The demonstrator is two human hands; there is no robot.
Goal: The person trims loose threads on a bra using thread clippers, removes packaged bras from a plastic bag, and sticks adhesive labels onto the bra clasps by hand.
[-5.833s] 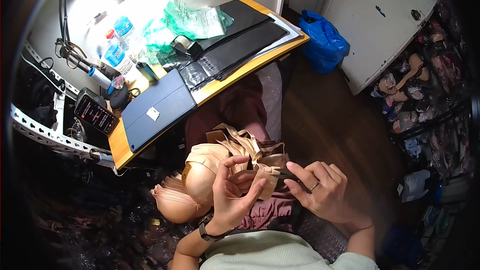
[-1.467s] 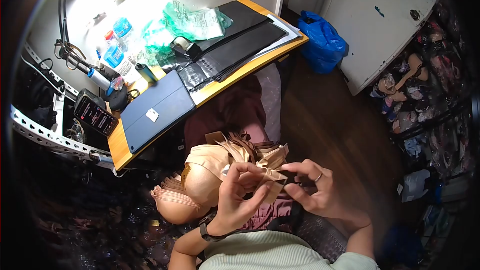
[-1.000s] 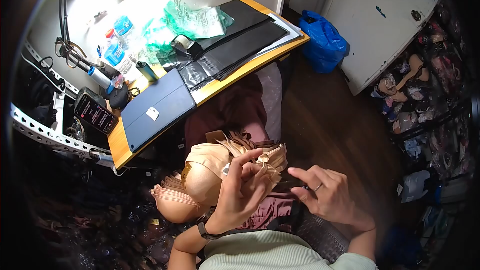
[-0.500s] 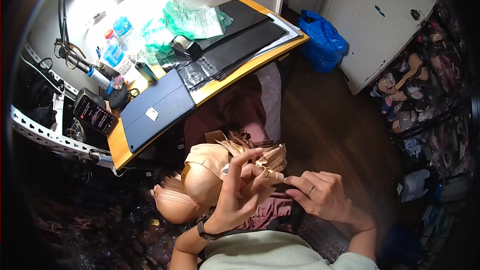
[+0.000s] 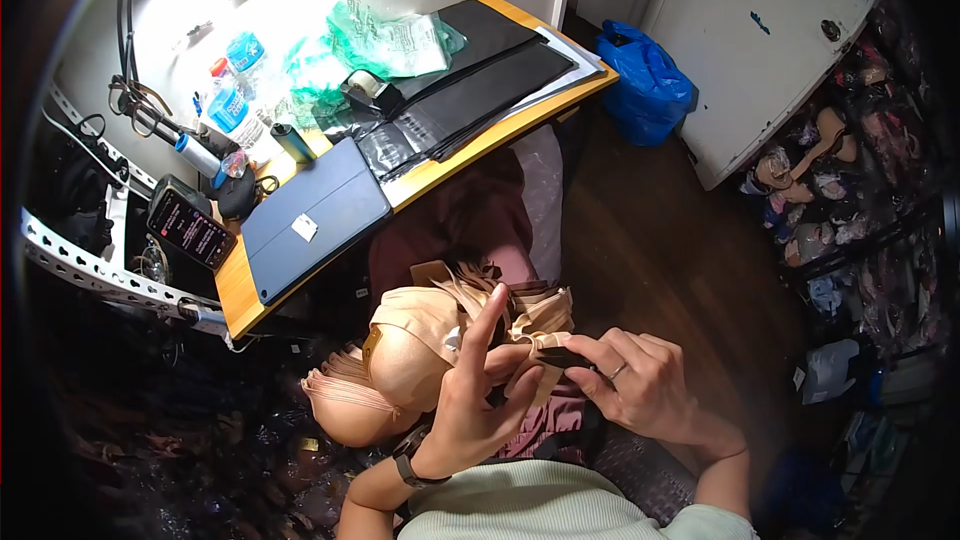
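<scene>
A stack of molded beige bras [image 5: 415,332] rests on my lap, cups to the left and bands to the right. A gold tag [image 5: 371,348] hangs on the front cup. My left hand [image 5: 485,380] has its index finger raised, while the thumb and other fingers close round a beige bra band [image 5: 547,340]. On the band's right end, my right hand [image 5: 640,380], with a ring on one finger, pinches with thumb and forefinger. A dark strip [image 5: 565,357] shows between the two hands; its kind is unclear.
Ahead stands a wooden desk [image 5: 235,305] with a blue tablet case [image 5: 318,220], a phone [image 5: 190,230], plastic bottles [image 5: 228,110], a tape dispenser [image 5: 372,92] and black plastic mailers [image 5: 490,95]. A blue bag [image 5: 648,90] sits on the floor. Packed garments [image 5: 830,170] fill shelves at right.
My left thumb and fingers have shifted lower, the index finger now straighter. The rolled band end has opened out, and the dark strip shows more at my right fingertips.
</scene>
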